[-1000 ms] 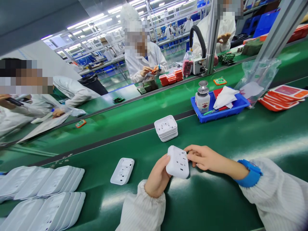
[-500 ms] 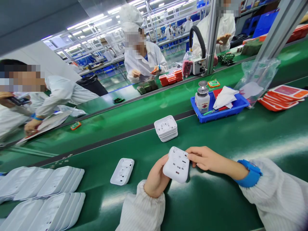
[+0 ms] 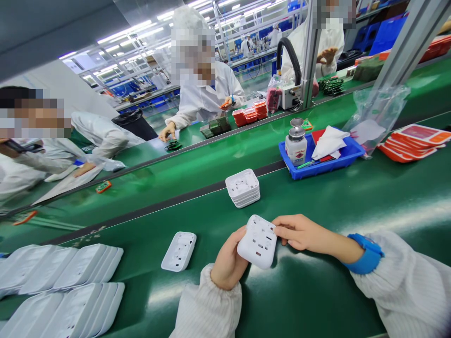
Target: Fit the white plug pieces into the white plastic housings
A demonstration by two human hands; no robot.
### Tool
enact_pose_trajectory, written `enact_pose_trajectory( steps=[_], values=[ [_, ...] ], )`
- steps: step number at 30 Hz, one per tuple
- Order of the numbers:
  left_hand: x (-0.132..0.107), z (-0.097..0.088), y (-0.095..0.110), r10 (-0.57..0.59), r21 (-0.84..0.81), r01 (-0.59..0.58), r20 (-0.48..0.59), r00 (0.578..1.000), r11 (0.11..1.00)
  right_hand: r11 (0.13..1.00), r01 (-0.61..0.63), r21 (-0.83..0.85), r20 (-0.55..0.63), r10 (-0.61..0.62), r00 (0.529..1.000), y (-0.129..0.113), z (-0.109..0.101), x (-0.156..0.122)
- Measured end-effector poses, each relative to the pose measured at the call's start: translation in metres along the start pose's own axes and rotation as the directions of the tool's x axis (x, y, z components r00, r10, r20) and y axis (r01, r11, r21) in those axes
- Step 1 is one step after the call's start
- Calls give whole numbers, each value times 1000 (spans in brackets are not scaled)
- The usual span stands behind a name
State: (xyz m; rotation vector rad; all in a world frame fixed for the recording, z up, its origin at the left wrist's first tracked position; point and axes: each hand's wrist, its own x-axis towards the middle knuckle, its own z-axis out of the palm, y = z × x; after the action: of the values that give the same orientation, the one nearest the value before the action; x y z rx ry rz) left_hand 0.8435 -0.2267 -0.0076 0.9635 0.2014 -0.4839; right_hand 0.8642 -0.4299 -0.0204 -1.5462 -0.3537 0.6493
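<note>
A white plastic housing with rounded corners and several small slots is held up between both hands, tilted above the green work surface. My left hand grips its left edge, with the fingers partly hidden behind it. My right hand pinches its upper right edge between thumb and fingers. Just beyond stands a short stack of white plastic housings. A single housing lies open side up, left of my left hand.
Rows of nested white housings fill the lower left. A blue tray holds a dispenser bottle, tools and white cloth. Orange-framed panels lie at the right. Past a dark rail, a green belt carries small orange-edged boards. Co-workers sit opposite.
The housing in my hands has shifted very slightly left. Across the belt, a co-worker has reached a hand to the dark green boards. The orange-edged boards have moved left on the belt.
</note>
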Motion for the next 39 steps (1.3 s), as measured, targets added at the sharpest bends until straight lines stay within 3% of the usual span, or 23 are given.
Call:
enact_pose_trajectory(
  steps=[17, 31, 39],
  values=[
    [1, -2, -1, -7, 26, 7, -15, 1000, 1000, 1000, -9, -14, -3, 9, 1000, 1, -1, 3],
    [0, 0, 0, 16, 151, -11, -27, 1000, 988, 999, -16, -39, 8, 17, 1000, 7, -3, 3],
    [0, -8, -1, 24, 218, -24, 2, 1000, 976, 1000, -28, -13, 16, 29, 999, 4, -1, 2]
  ],
)
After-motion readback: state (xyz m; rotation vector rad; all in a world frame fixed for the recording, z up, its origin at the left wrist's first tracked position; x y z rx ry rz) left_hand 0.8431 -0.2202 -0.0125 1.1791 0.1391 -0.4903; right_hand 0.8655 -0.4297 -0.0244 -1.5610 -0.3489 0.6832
